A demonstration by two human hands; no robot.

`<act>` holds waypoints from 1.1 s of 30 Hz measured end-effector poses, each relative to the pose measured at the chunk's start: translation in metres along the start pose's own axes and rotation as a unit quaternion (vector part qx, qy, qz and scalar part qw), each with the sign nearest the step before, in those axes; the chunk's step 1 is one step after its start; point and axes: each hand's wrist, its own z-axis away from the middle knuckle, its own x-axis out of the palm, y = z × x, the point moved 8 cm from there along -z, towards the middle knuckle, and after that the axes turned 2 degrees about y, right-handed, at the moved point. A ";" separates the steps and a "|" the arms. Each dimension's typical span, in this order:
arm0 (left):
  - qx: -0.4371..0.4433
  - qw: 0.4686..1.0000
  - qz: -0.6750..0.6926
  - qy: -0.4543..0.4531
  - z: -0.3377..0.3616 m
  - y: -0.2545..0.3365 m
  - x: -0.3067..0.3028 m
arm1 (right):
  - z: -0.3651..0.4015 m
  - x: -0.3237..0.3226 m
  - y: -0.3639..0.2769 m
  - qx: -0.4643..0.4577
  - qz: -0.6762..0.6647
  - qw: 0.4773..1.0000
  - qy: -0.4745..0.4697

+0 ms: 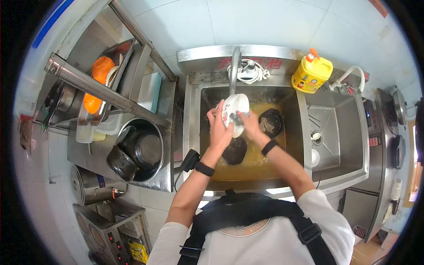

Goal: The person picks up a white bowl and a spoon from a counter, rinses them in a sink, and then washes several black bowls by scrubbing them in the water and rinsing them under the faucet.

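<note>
My left hand [219, 129] grips a white bowl [240, 102] with a coloured floral pattern on its outside. The bowl is tilted on its side over the left sink basin, just below the metal faucet [235, 66]. Inside the bowl's opening, my right hand [251, 125] is closed on a small grey scrubber [235, 117], mostly covered by the fingers. Murky yellowish water [260, 165] stands in the basin beneath. A dark octagonal dish [234, 151] lies in it below my hands, and a black bowl [270, 123] with pale scraps sits to the right.
A yellow pump bottle [312, 73] stands on the sink's back ledge beside a coiled white cable [254, 73]. The right basin [331, 145] holds a small white cup [315, 157]. On the left counter, a large metal pot [160, 154] contains black bowls. Orange bowls [102, 68] occupy a rack above.
</note>
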 end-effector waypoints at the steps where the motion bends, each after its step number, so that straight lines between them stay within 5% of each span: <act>1: -0.001 1.000 0.010 0.007 0.000 0.001 -0.003 | 0.008 0.021 0.012 0.051 -0.224 0.973 -0.013; 2: -0.004 1.000 0.010 0.007 0.004 -0.001 0.000 | 0.016 0.031 0.024 0.131 -0.288 0.948 -0.037; 4: 0.039 0.995 0.009 0.092 0.015 -0.006 -0.007 | 0.004 0.021 0.019 0.128 -0.180 0.973 -0.060; 6: 0.003 0.996 0.048 0.079 0.014 -0.030 -0.004 | -0.022 0.005 -0.020 -0.054 0.064 0.991 -0.100; 7: -0.021 0.991 0.134 -0.014 0.009 -0.040 0.002 | -0.021 0.007 -0.053 -0.137 0.107 0.977 -0.126; 9: -0.032 0.969 0.177 -0.168 -0.002 -0.049 0.019 | -0.006 0.027 -0.083 -0.276 0.259 0.905 -0.194; 10: -0.017 0.965 0.133 -0.224 -0.004 -0.056 0.024 | 0.026 0.045 -0.104 -0.499 0.370 0.765 -0.170; 11: 0.032 0.961 0.097 -0.257 -0.009 -0.060 0.027 | 0.040 0.063 -0.097 -0.493 0.470 0.708 -0.186; 12: 0.085 0.954 0.062 -0.282 -0.012 -0.059 0.035 | 0.057 0.075 -0.097 -0.587 0.474 0.630 -0.184; 14: 0.052 0.967 0.054 -0.243 -0.008 -0.059 0.039 | 0.058 0.065 -0.102 -0.577 0.489 0.632 -0.165; 16: 0.009 0.982 0.034 -0.184 -0.012 -0.059 0.033 | 0.029 0.037 -0.102 -0.467 0.437 0.767 -0.054; 18: -0.032 0.973 0.191 -0.126 -0.010 -0.053 0.033 | 0.003 -0.012 -0.072 -0.368 0.279 0.885 0.067; 19: -0.016 0.988 0.132 -0.075 -0.012 -0.055 0.029 | -0.004 -0.025 -0.045 -0.223 0.206 0.949 0.088; 21: 0.010 0.997 0.073 -0.027 -0.015 -0.040 0.030 | -0.004 -0.025 0.014 -0.100 -0.022 0.988 0.115; 22: 0.008 0.998 0.067 -0.003 -0.015 -0.039 0.028 | 0.010 -0.014 0.011 -0.096 -0.026 0.990 0.100; 24: -0.002 0.994 0.110 0.012 -0.015 -0.037 0.025 | 0.048 0.005 0.024 0.195 -0.149 0.969 0.038; 25: -0.005 0.986 0.164 0.019 -0.016 -0.039 0.022 | 0.047 -0.003 0.024 0.197 -0.151 0.968 0.033; 27: -0.069 0.982 0.172 0.023 -0.012 -0.073 0.026 | 0.037 -0.009 0.018 0.189 0.060 0.968 -0.151; 28: -0.130 0.974 0.184 0.025 -0.011 -0.087 0.028 | 0.020 -0.021 -0.002 0.086 0.236 0.955 -0.156; 30: -0.149 0.967 0.206 -0.003 -0.007 -0.093 0.036 | 0.017 -0.040 -0.043 -0.062 0.317 0.946 0.026; 32: -0.169 0.958 0.230 -0.033 -0.001 -0.087 0.045 | 0.023 -0.007 -0.061 -0.289 0.317 0.903 0.040; 33: -0.178 0.946 0.264 -0.053 0.005 -0.075 0.051 | 0.019 0.014 -0.044 -0.286 0.260 0.921 -0.042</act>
